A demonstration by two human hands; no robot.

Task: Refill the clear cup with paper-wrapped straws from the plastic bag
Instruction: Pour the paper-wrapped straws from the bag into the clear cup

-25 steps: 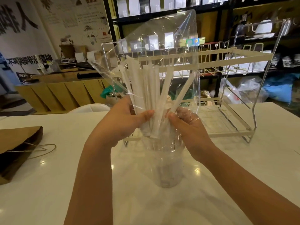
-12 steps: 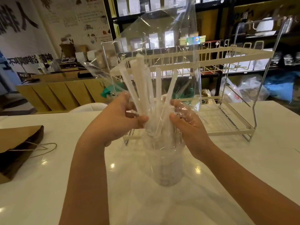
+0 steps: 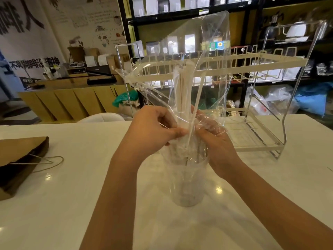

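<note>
A clear cup point(image 3: 186, 184) stands upright on the white table point(image 3: 72, 204) in front of me. Over it rises a clear plastic bag point(image 3: 200, 42), upended, its mouth at the cup's rim. White paper-wrapped straws point(image 3: 183, 91) stand bunched inside the bag, their lower ends reaching down into the cup. My left hand point(image 3: 153, 129) grips the bag and the straw bundle from the left, thumb across the front. My right hand point(image 3: 216, 139) pinches the bag's crumpled plastic from the right, just above the rim.
A two-tier white wire rack point(image 3: 255, 73) stands right behind the cup. A brown paper bag point(image 3: 19, 159) with string handles lies at the table's left edge. A white chair back point(image 3: 100, 118) shows beyond the table. Shelves fill the background.
The straws have dropped lower and drawn together into a tight bundle; they fanned out a second ago. Both hands have closed in around the bag above the cup.
</note>
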